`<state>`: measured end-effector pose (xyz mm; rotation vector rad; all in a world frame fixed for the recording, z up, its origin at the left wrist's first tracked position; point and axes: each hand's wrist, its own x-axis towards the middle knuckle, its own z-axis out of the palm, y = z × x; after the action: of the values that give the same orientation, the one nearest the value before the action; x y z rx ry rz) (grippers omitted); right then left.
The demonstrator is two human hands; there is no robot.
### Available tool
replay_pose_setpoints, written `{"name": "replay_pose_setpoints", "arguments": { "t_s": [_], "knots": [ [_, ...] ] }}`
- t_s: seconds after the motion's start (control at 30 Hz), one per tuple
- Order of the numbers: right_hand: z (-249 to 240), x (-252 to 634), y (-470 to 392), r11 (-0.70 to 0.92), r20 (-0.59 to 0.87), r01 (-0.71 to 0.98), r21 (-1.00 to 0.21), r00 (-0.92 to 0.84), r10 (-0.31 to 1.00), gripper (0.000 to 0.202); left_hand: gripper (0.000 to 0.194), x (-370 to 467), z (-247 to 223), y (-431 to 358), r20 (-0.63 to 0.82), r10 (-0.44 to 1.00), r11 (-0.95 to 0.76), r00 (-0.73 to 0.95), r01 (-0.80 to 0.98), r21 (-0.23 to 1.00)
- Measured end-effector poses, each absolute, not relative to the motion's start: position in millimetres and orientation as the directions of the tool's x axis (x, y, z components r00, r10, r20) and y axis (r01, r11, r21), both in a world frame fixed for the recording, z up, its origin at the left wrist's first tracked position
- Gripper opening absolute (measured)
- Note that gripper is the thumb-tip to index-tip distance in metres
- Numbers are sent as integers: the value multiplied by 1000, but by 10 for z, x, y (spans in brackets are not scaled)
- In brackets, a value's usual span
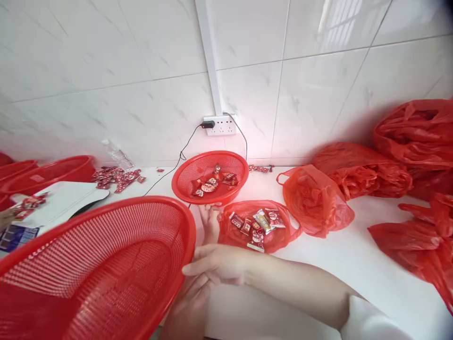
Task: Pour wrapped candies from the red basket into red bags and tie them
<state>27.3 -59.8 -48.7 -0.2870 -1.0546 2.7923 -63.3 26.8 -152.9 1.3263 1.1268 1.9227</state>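
A large red plastic basket (pixel 138 219) is tilted in front of me at the left, with no snacks visible in it. My right hand (pixel 215 264) grips its right rim, the arm crossing over my left arm. Farther up, my left hand (pixel 210 221) reaches to the near rim of a smaller red basket (pixel 180 172), its fingers at the rim and partly hidden. Several small wrapped snacks (pixel 209 185) lie inside that basket. Beside my hands, an open red plastic bag (pixel 226 212) holds several wrapped snack bars (pixel 257 236).
Red plastic bags (pixel 314 200) line the right side of the white table (pixel 318 252). Red packets (pixel 118 178), more red baskets (pixel 63 172) and a white board-like object (pixel 67 200) are at left. Another person's hand (pixel 5 219) shows there. A cable runs from the power strip (pixel 221 126).
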Motion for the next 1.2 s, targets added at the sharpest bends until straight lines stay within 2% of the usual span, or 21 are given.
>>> {"name": "replay_pose_setpoints", "arguments": {
  "t_s": [0.17, 0.27, 0.4, 0.5, 0.57, 0.63, 0.7, 0.73, 0.8, 0.83, 0.87, 0.93, 0.97, 1.03, 1.1, 1.2],
  "knots": [
    [-742, -277, -712, -741, -240, 82, -667, -965, 109, 32, 49, -668, -1544, 249, 316, 865, -395, -390, -142, 907],
    [-819, -479, -743, -714, -291, 93, -694, -943, 160, 26, 53, -660, -1507, 226, 268, 884, -364, -383, -205, 909],
    [-858, -736, -721, -686, -315, 18, -728, -897, 311, 25, 54, -662, -1462, 193, 255, 894, -350, -368, -220, 910],
    [-882, -901, -656, -669, -320, -29, -743, -862, 393, 29, 47, -665, -1448, 190, 259, 888, -354, -380, -203, 913],
    [-923, -950, -603, -617, -252, -71, -784, -871, 421, 52, 36, -669, -1451, 203, 254, 878, -328, -406, -122, 937],
    [-971, -918, -563, -542, -179, -65, -838, -905, 386, 87, 23, -687, -1457, 221, 237, 874, -265, -425, -6, 964],
    [-981, -786, -542, -464, -156, 14, -886, -950, 269, 104, 13, -725, -1450, 227, 215, 879, -195, -426, 91, 977],
    [-957, -679, -537, -416, -154, 56, -907, -967, 205, 99, 9, -753, -1436, 220, 207, 883, -169, -422, 126, 978],
    [-842, -387, -523, -261, -126, 88, -961, -983, 135, 72, 5, -816, -1381, 185, 200, 891, -131, -408, 190, 973],
    [-756, -206, -510, -146, -90, 67, -987, -984, 154, 54, 4, -846, -1342, 157, 201, 898, -112, -391, 238, 965],
    [-659, -8, -492, -7, -57, 57, -998, -982, 181, 45, 4, -873, -1298, 125, 200, 908, -96, -368, 281, 955],
    [-465, 418, -436, 244, 47, 30, -969, -952, 303, 37, 10, -904, -1205, 55, 156, 944, -4, -292, 460, 888],
    [-382, 634, -401, 351, 99, 50, -935, -914, 393, 35, 16, -908, -1164, 23, 97, 961, 62, -258, 546, 835],
    [-265, 1049, -320, 513, 139, 200, -835, -825, 548, 30, 28, -896, -1106, -27, -18, 980, 149, -200, 666, 731],
    [-221, 1417, -229, 563, 133, 410, -717, -713, 689, 30, 36, -873, -1087, -53, -73, 993, 119, -96, 689, 715],
    [-267, 1851, -87, 464, 48, 735, -494, -509, 859, 31, 41, -851, -1120, -52, -39, 998, 0, 45, 656, 755]
  ]
}}
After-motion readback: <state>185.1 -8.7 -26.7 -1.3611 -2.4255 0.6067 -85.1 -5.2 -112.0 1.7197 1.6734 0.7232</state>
